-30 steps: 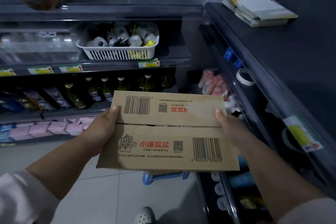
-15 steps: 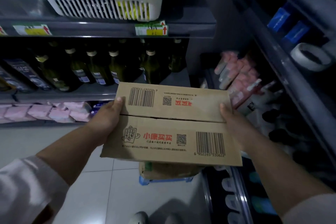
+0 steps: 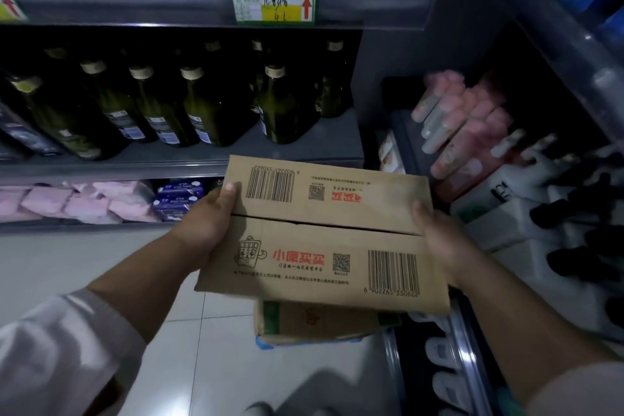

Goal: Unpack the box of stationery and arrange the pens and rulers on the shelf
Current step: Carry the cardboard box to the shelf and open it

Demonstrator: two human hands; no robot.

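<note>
A person held a flat brown cardboard box printed with barcodes and red lettering (image 3: pixel 324 233) in the air before a grey metal shelf (image 3: pixel 118 165). The box was level, its two top flaps meeting at a seam and not yet opened. The left hand (image 3: pixel 206 223) gripped its left end and the right hand (image 3: pixel 439 240) its right end, each thumb curled over the top, with the other fingers hidden underneath.

With only the ends supported, a slip of either hand would likely drop the box onto the second brown carton with green stripes (image 3: pixel 320 321) directly below, or past it to the pale tiled floor (image 3: pixel 236 375), scattering any pens and rulers inside. A careless swing forward could also strike the dark green glass bottles (image 3: pixel 189 101) near the shelf's edge.
</note>
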